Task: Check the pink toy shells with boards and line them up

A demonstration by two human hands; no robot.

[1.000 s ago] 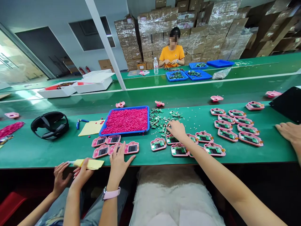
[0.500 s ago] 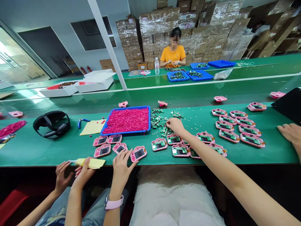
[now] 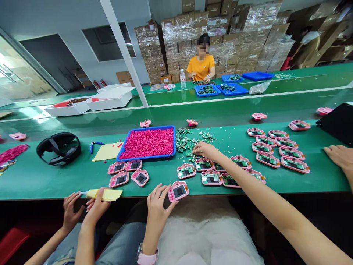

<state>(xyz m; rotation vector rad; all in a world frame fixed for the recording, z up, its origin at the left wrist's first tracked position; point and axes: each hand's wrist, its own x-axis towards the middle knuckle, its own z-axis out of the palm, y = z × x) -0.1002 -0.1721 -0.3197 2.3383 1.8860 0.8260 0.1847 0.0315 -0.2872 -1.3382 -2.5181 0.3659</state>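
Observation:
My left hand (image 3: 158, 204), with a pink-strapped watch on its wrist, grips a pink case with a dark square (image 3: 178, 191) at the table's front edge. Over the loose green circuit boards (image 3: 183, 141), my right hand (image 3: 205, 150) has its fingers pressed together; what they hold, if anything, is too small to make out. Several pink cases with boards inside (image 3: 211, 177) lie below and beside my right forearm. A blue tray (image 3: 174, 147) of small pink pieces stands left of the boards. Several more pink cases (image 3: 119, 179) rest left of my left hand.
At the left, a co-worker's hands (image 3: 95, 208) hold a yellow wrapped tube. A black headset (image 3: 59, 149), blue pliers (image 3: 92, 146) and yellow paper (image 3: 106, 151) lie on the table. Another person's hand (image 3: 338, 154) rests at the right edge. A person in orange (image 3: 200, 69) sits across.
My left hand has moved right and toward me, taking the pink case with it, away from the group at the left. My right hand remains over the boards, slightly lower.

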